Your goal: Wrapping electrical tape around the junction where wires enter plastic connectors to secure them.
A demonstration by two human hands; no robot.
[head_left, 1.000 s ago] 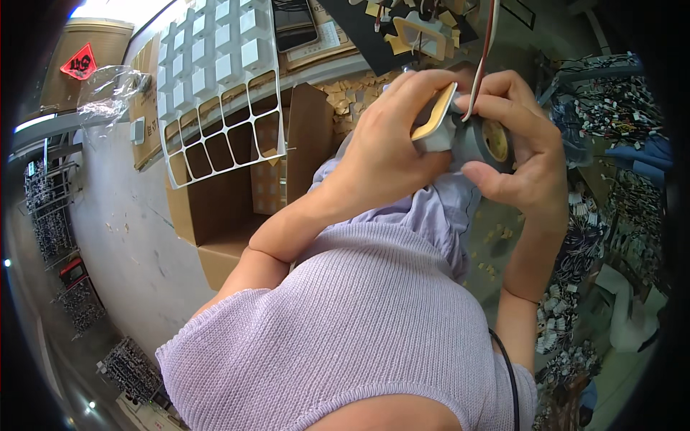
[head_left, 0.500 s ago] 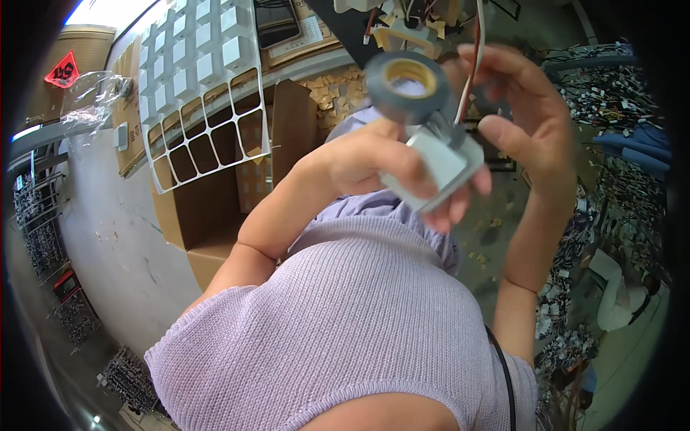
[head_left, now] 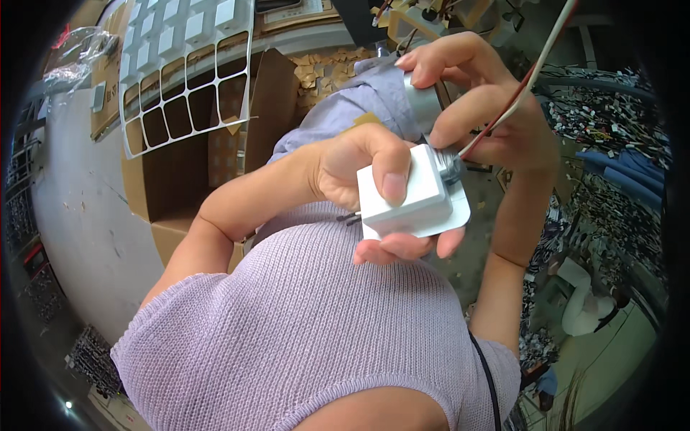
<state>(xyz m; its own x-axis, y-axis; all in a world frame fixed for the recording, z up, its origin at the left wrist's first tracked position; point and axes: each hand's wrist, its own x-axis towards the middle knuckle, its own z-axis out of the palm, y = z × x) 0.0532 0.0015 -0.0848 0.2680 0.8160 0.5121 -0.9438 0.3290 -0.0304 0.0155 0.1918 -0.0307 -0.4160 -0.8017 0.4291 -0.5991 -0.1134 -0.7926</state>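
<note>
My left hand (head_left: 370, 172) is closed around a small white plastic box (head_left: 402, 194) with a flat flange, its thumb pressing on the box's top face. Grey tape (head_left: 449, 165) is wound at the box's right end, where a red and white wire pair (head_left: 503, 118) comes out and runs up past my right hand (head_left: 481, 93). That hand grips a roll of grey tape (head_left: 422, 106), turned edge-on, just above the box; the fingers hide part of it. Short dark wire ends (head_left: 350, 218) stick out at the box's left side.
A white grid tray (head_left: 188, 79) with several white boxes leans at the upper left above an open cardboard box (head_left: 169, 176). Scraps of tan paper (head_left: 323, 72) lie beyond my lap. Bundles of wires (head_left: 604, 108) hang at right; another person (head_left: 582, 298) sits lower right.
The tape roll has turned from face-on to edge-on, and my right hand now grips it. My left hand has lowered and tilted the box, bringing its top face into view.
</note>
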